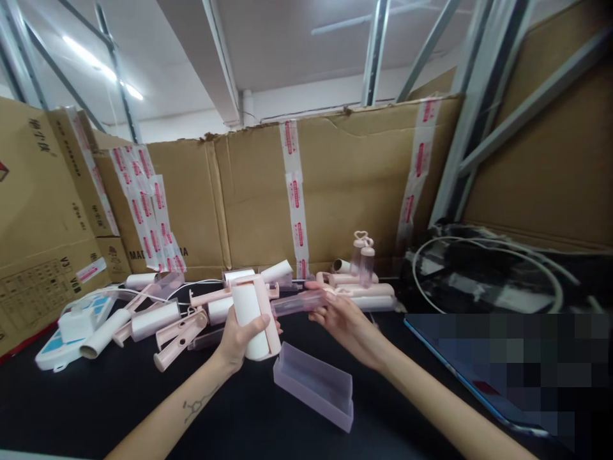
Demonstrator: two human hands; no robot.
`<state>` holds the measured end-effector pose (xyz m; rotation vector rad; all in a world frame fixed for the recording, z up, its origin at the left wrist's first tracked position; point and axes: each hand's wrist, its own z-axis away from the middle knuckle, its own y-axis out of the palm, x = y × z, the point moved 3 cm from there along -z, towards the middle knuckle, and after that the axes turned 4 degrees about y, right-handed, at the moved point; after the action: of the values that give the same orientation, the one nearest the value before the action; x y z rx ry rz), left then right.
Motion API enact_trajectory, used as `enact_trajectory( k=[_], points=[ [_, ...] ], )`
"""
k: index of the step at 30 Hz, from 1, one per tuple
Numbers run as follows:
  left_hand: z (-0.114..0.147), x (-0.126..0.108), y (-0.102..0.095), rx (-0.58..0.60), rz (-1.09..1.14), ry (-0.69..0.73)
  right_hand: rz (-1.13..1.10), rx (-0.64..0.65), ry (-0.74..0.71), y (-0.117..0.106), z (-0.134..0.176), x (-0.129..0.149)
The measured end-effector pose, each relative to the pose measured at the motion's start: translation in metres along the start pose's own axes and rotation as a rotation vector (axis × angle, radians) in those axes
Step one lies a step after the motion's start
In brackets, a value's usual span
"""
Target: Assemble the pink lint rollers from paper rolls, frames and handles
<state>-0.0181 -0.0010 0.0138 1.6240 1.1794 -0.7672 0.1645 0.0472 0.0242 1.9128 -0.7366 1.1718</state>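
Note:
My left hand (237, 342) is wrapped round a lint roller (248, 319), a white paper roll in a pale pink holder, held nearly upright above the black table. To its right, my right hand (338, 314) has its fingers closed on the end of a translucent purplish plastic cover (297, 303), slightly blurred. A translucent purple open box (313, 386) lies on the table below and between my hands. Behind my left hand are pink holder parts (182, 335) and a white roll in a clear cover (156, 319).
At left, a white power strip (79, 326) with cables lies beside a loose white roll (105, 332). Two capped translucent pieces (366, 265) with heart-shaped loops stand at the back. A blue-edged tablet-like object (460, 370) and coiled cable (486, 239) are right. A cardboard wall (249, 198) encloses the back.

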Motion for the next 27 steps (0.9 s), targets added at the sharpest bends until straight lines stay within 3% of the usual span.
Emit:
enact_trajectory(
  k=[3, 6, 8, 10, 13, 15, 20, 24, 27],
  points=[
    [0.000, 0.002, 0.001, 0.020, -0.066, 0.054, 0.006, -0.054, -0.064, 0.001, -0.001, -0.001],
    [-0.004, 0.005, -0.004, 0.117, -0.118, 0.036, 0.046, -0.144, -0.127, -0.004, -0.005, 0.006],
    [-0.007, 0.003, -0.009, 0.285, -0.194, 0.037, 0.081, -0.258, -0.198, -0.012, -0.004, 0.018],
    [-0.007, 0.002, -0.012, 0.529, -0.353, 0.026, 0.130, -0.385, -0.301, -0.020, 0.002, 0.034],
    [-0.001, 0.010, -0.014, 0.794, -0.621, -0.121, 0.273, -0.458, -0.431, -0.023, 0.017, 0.054],
    [0.003, 0.017, -0.011, 0.815, -0.665, -0.172, 0.430, -0.393, -0.471, -0.015, 0.026, 0.059],
    [0.009, 0.030, -0.002, 0.748, -0.631, -0.199, 0.870, -0.089, -0.501, 0.011, 0.036, 0.053],
    [0.009, 0.029, -0.002, 0.759, -0.668, -0.194, 0.996, 0.088, -0.444, 0.022, 0.033, 0.058],
    [0.008, 0.027, -0.003, 0.761, -0.702, -0.185, 1.068, 0.143, -0.378, 0.029, 0.030, 0.064]
  ],
)
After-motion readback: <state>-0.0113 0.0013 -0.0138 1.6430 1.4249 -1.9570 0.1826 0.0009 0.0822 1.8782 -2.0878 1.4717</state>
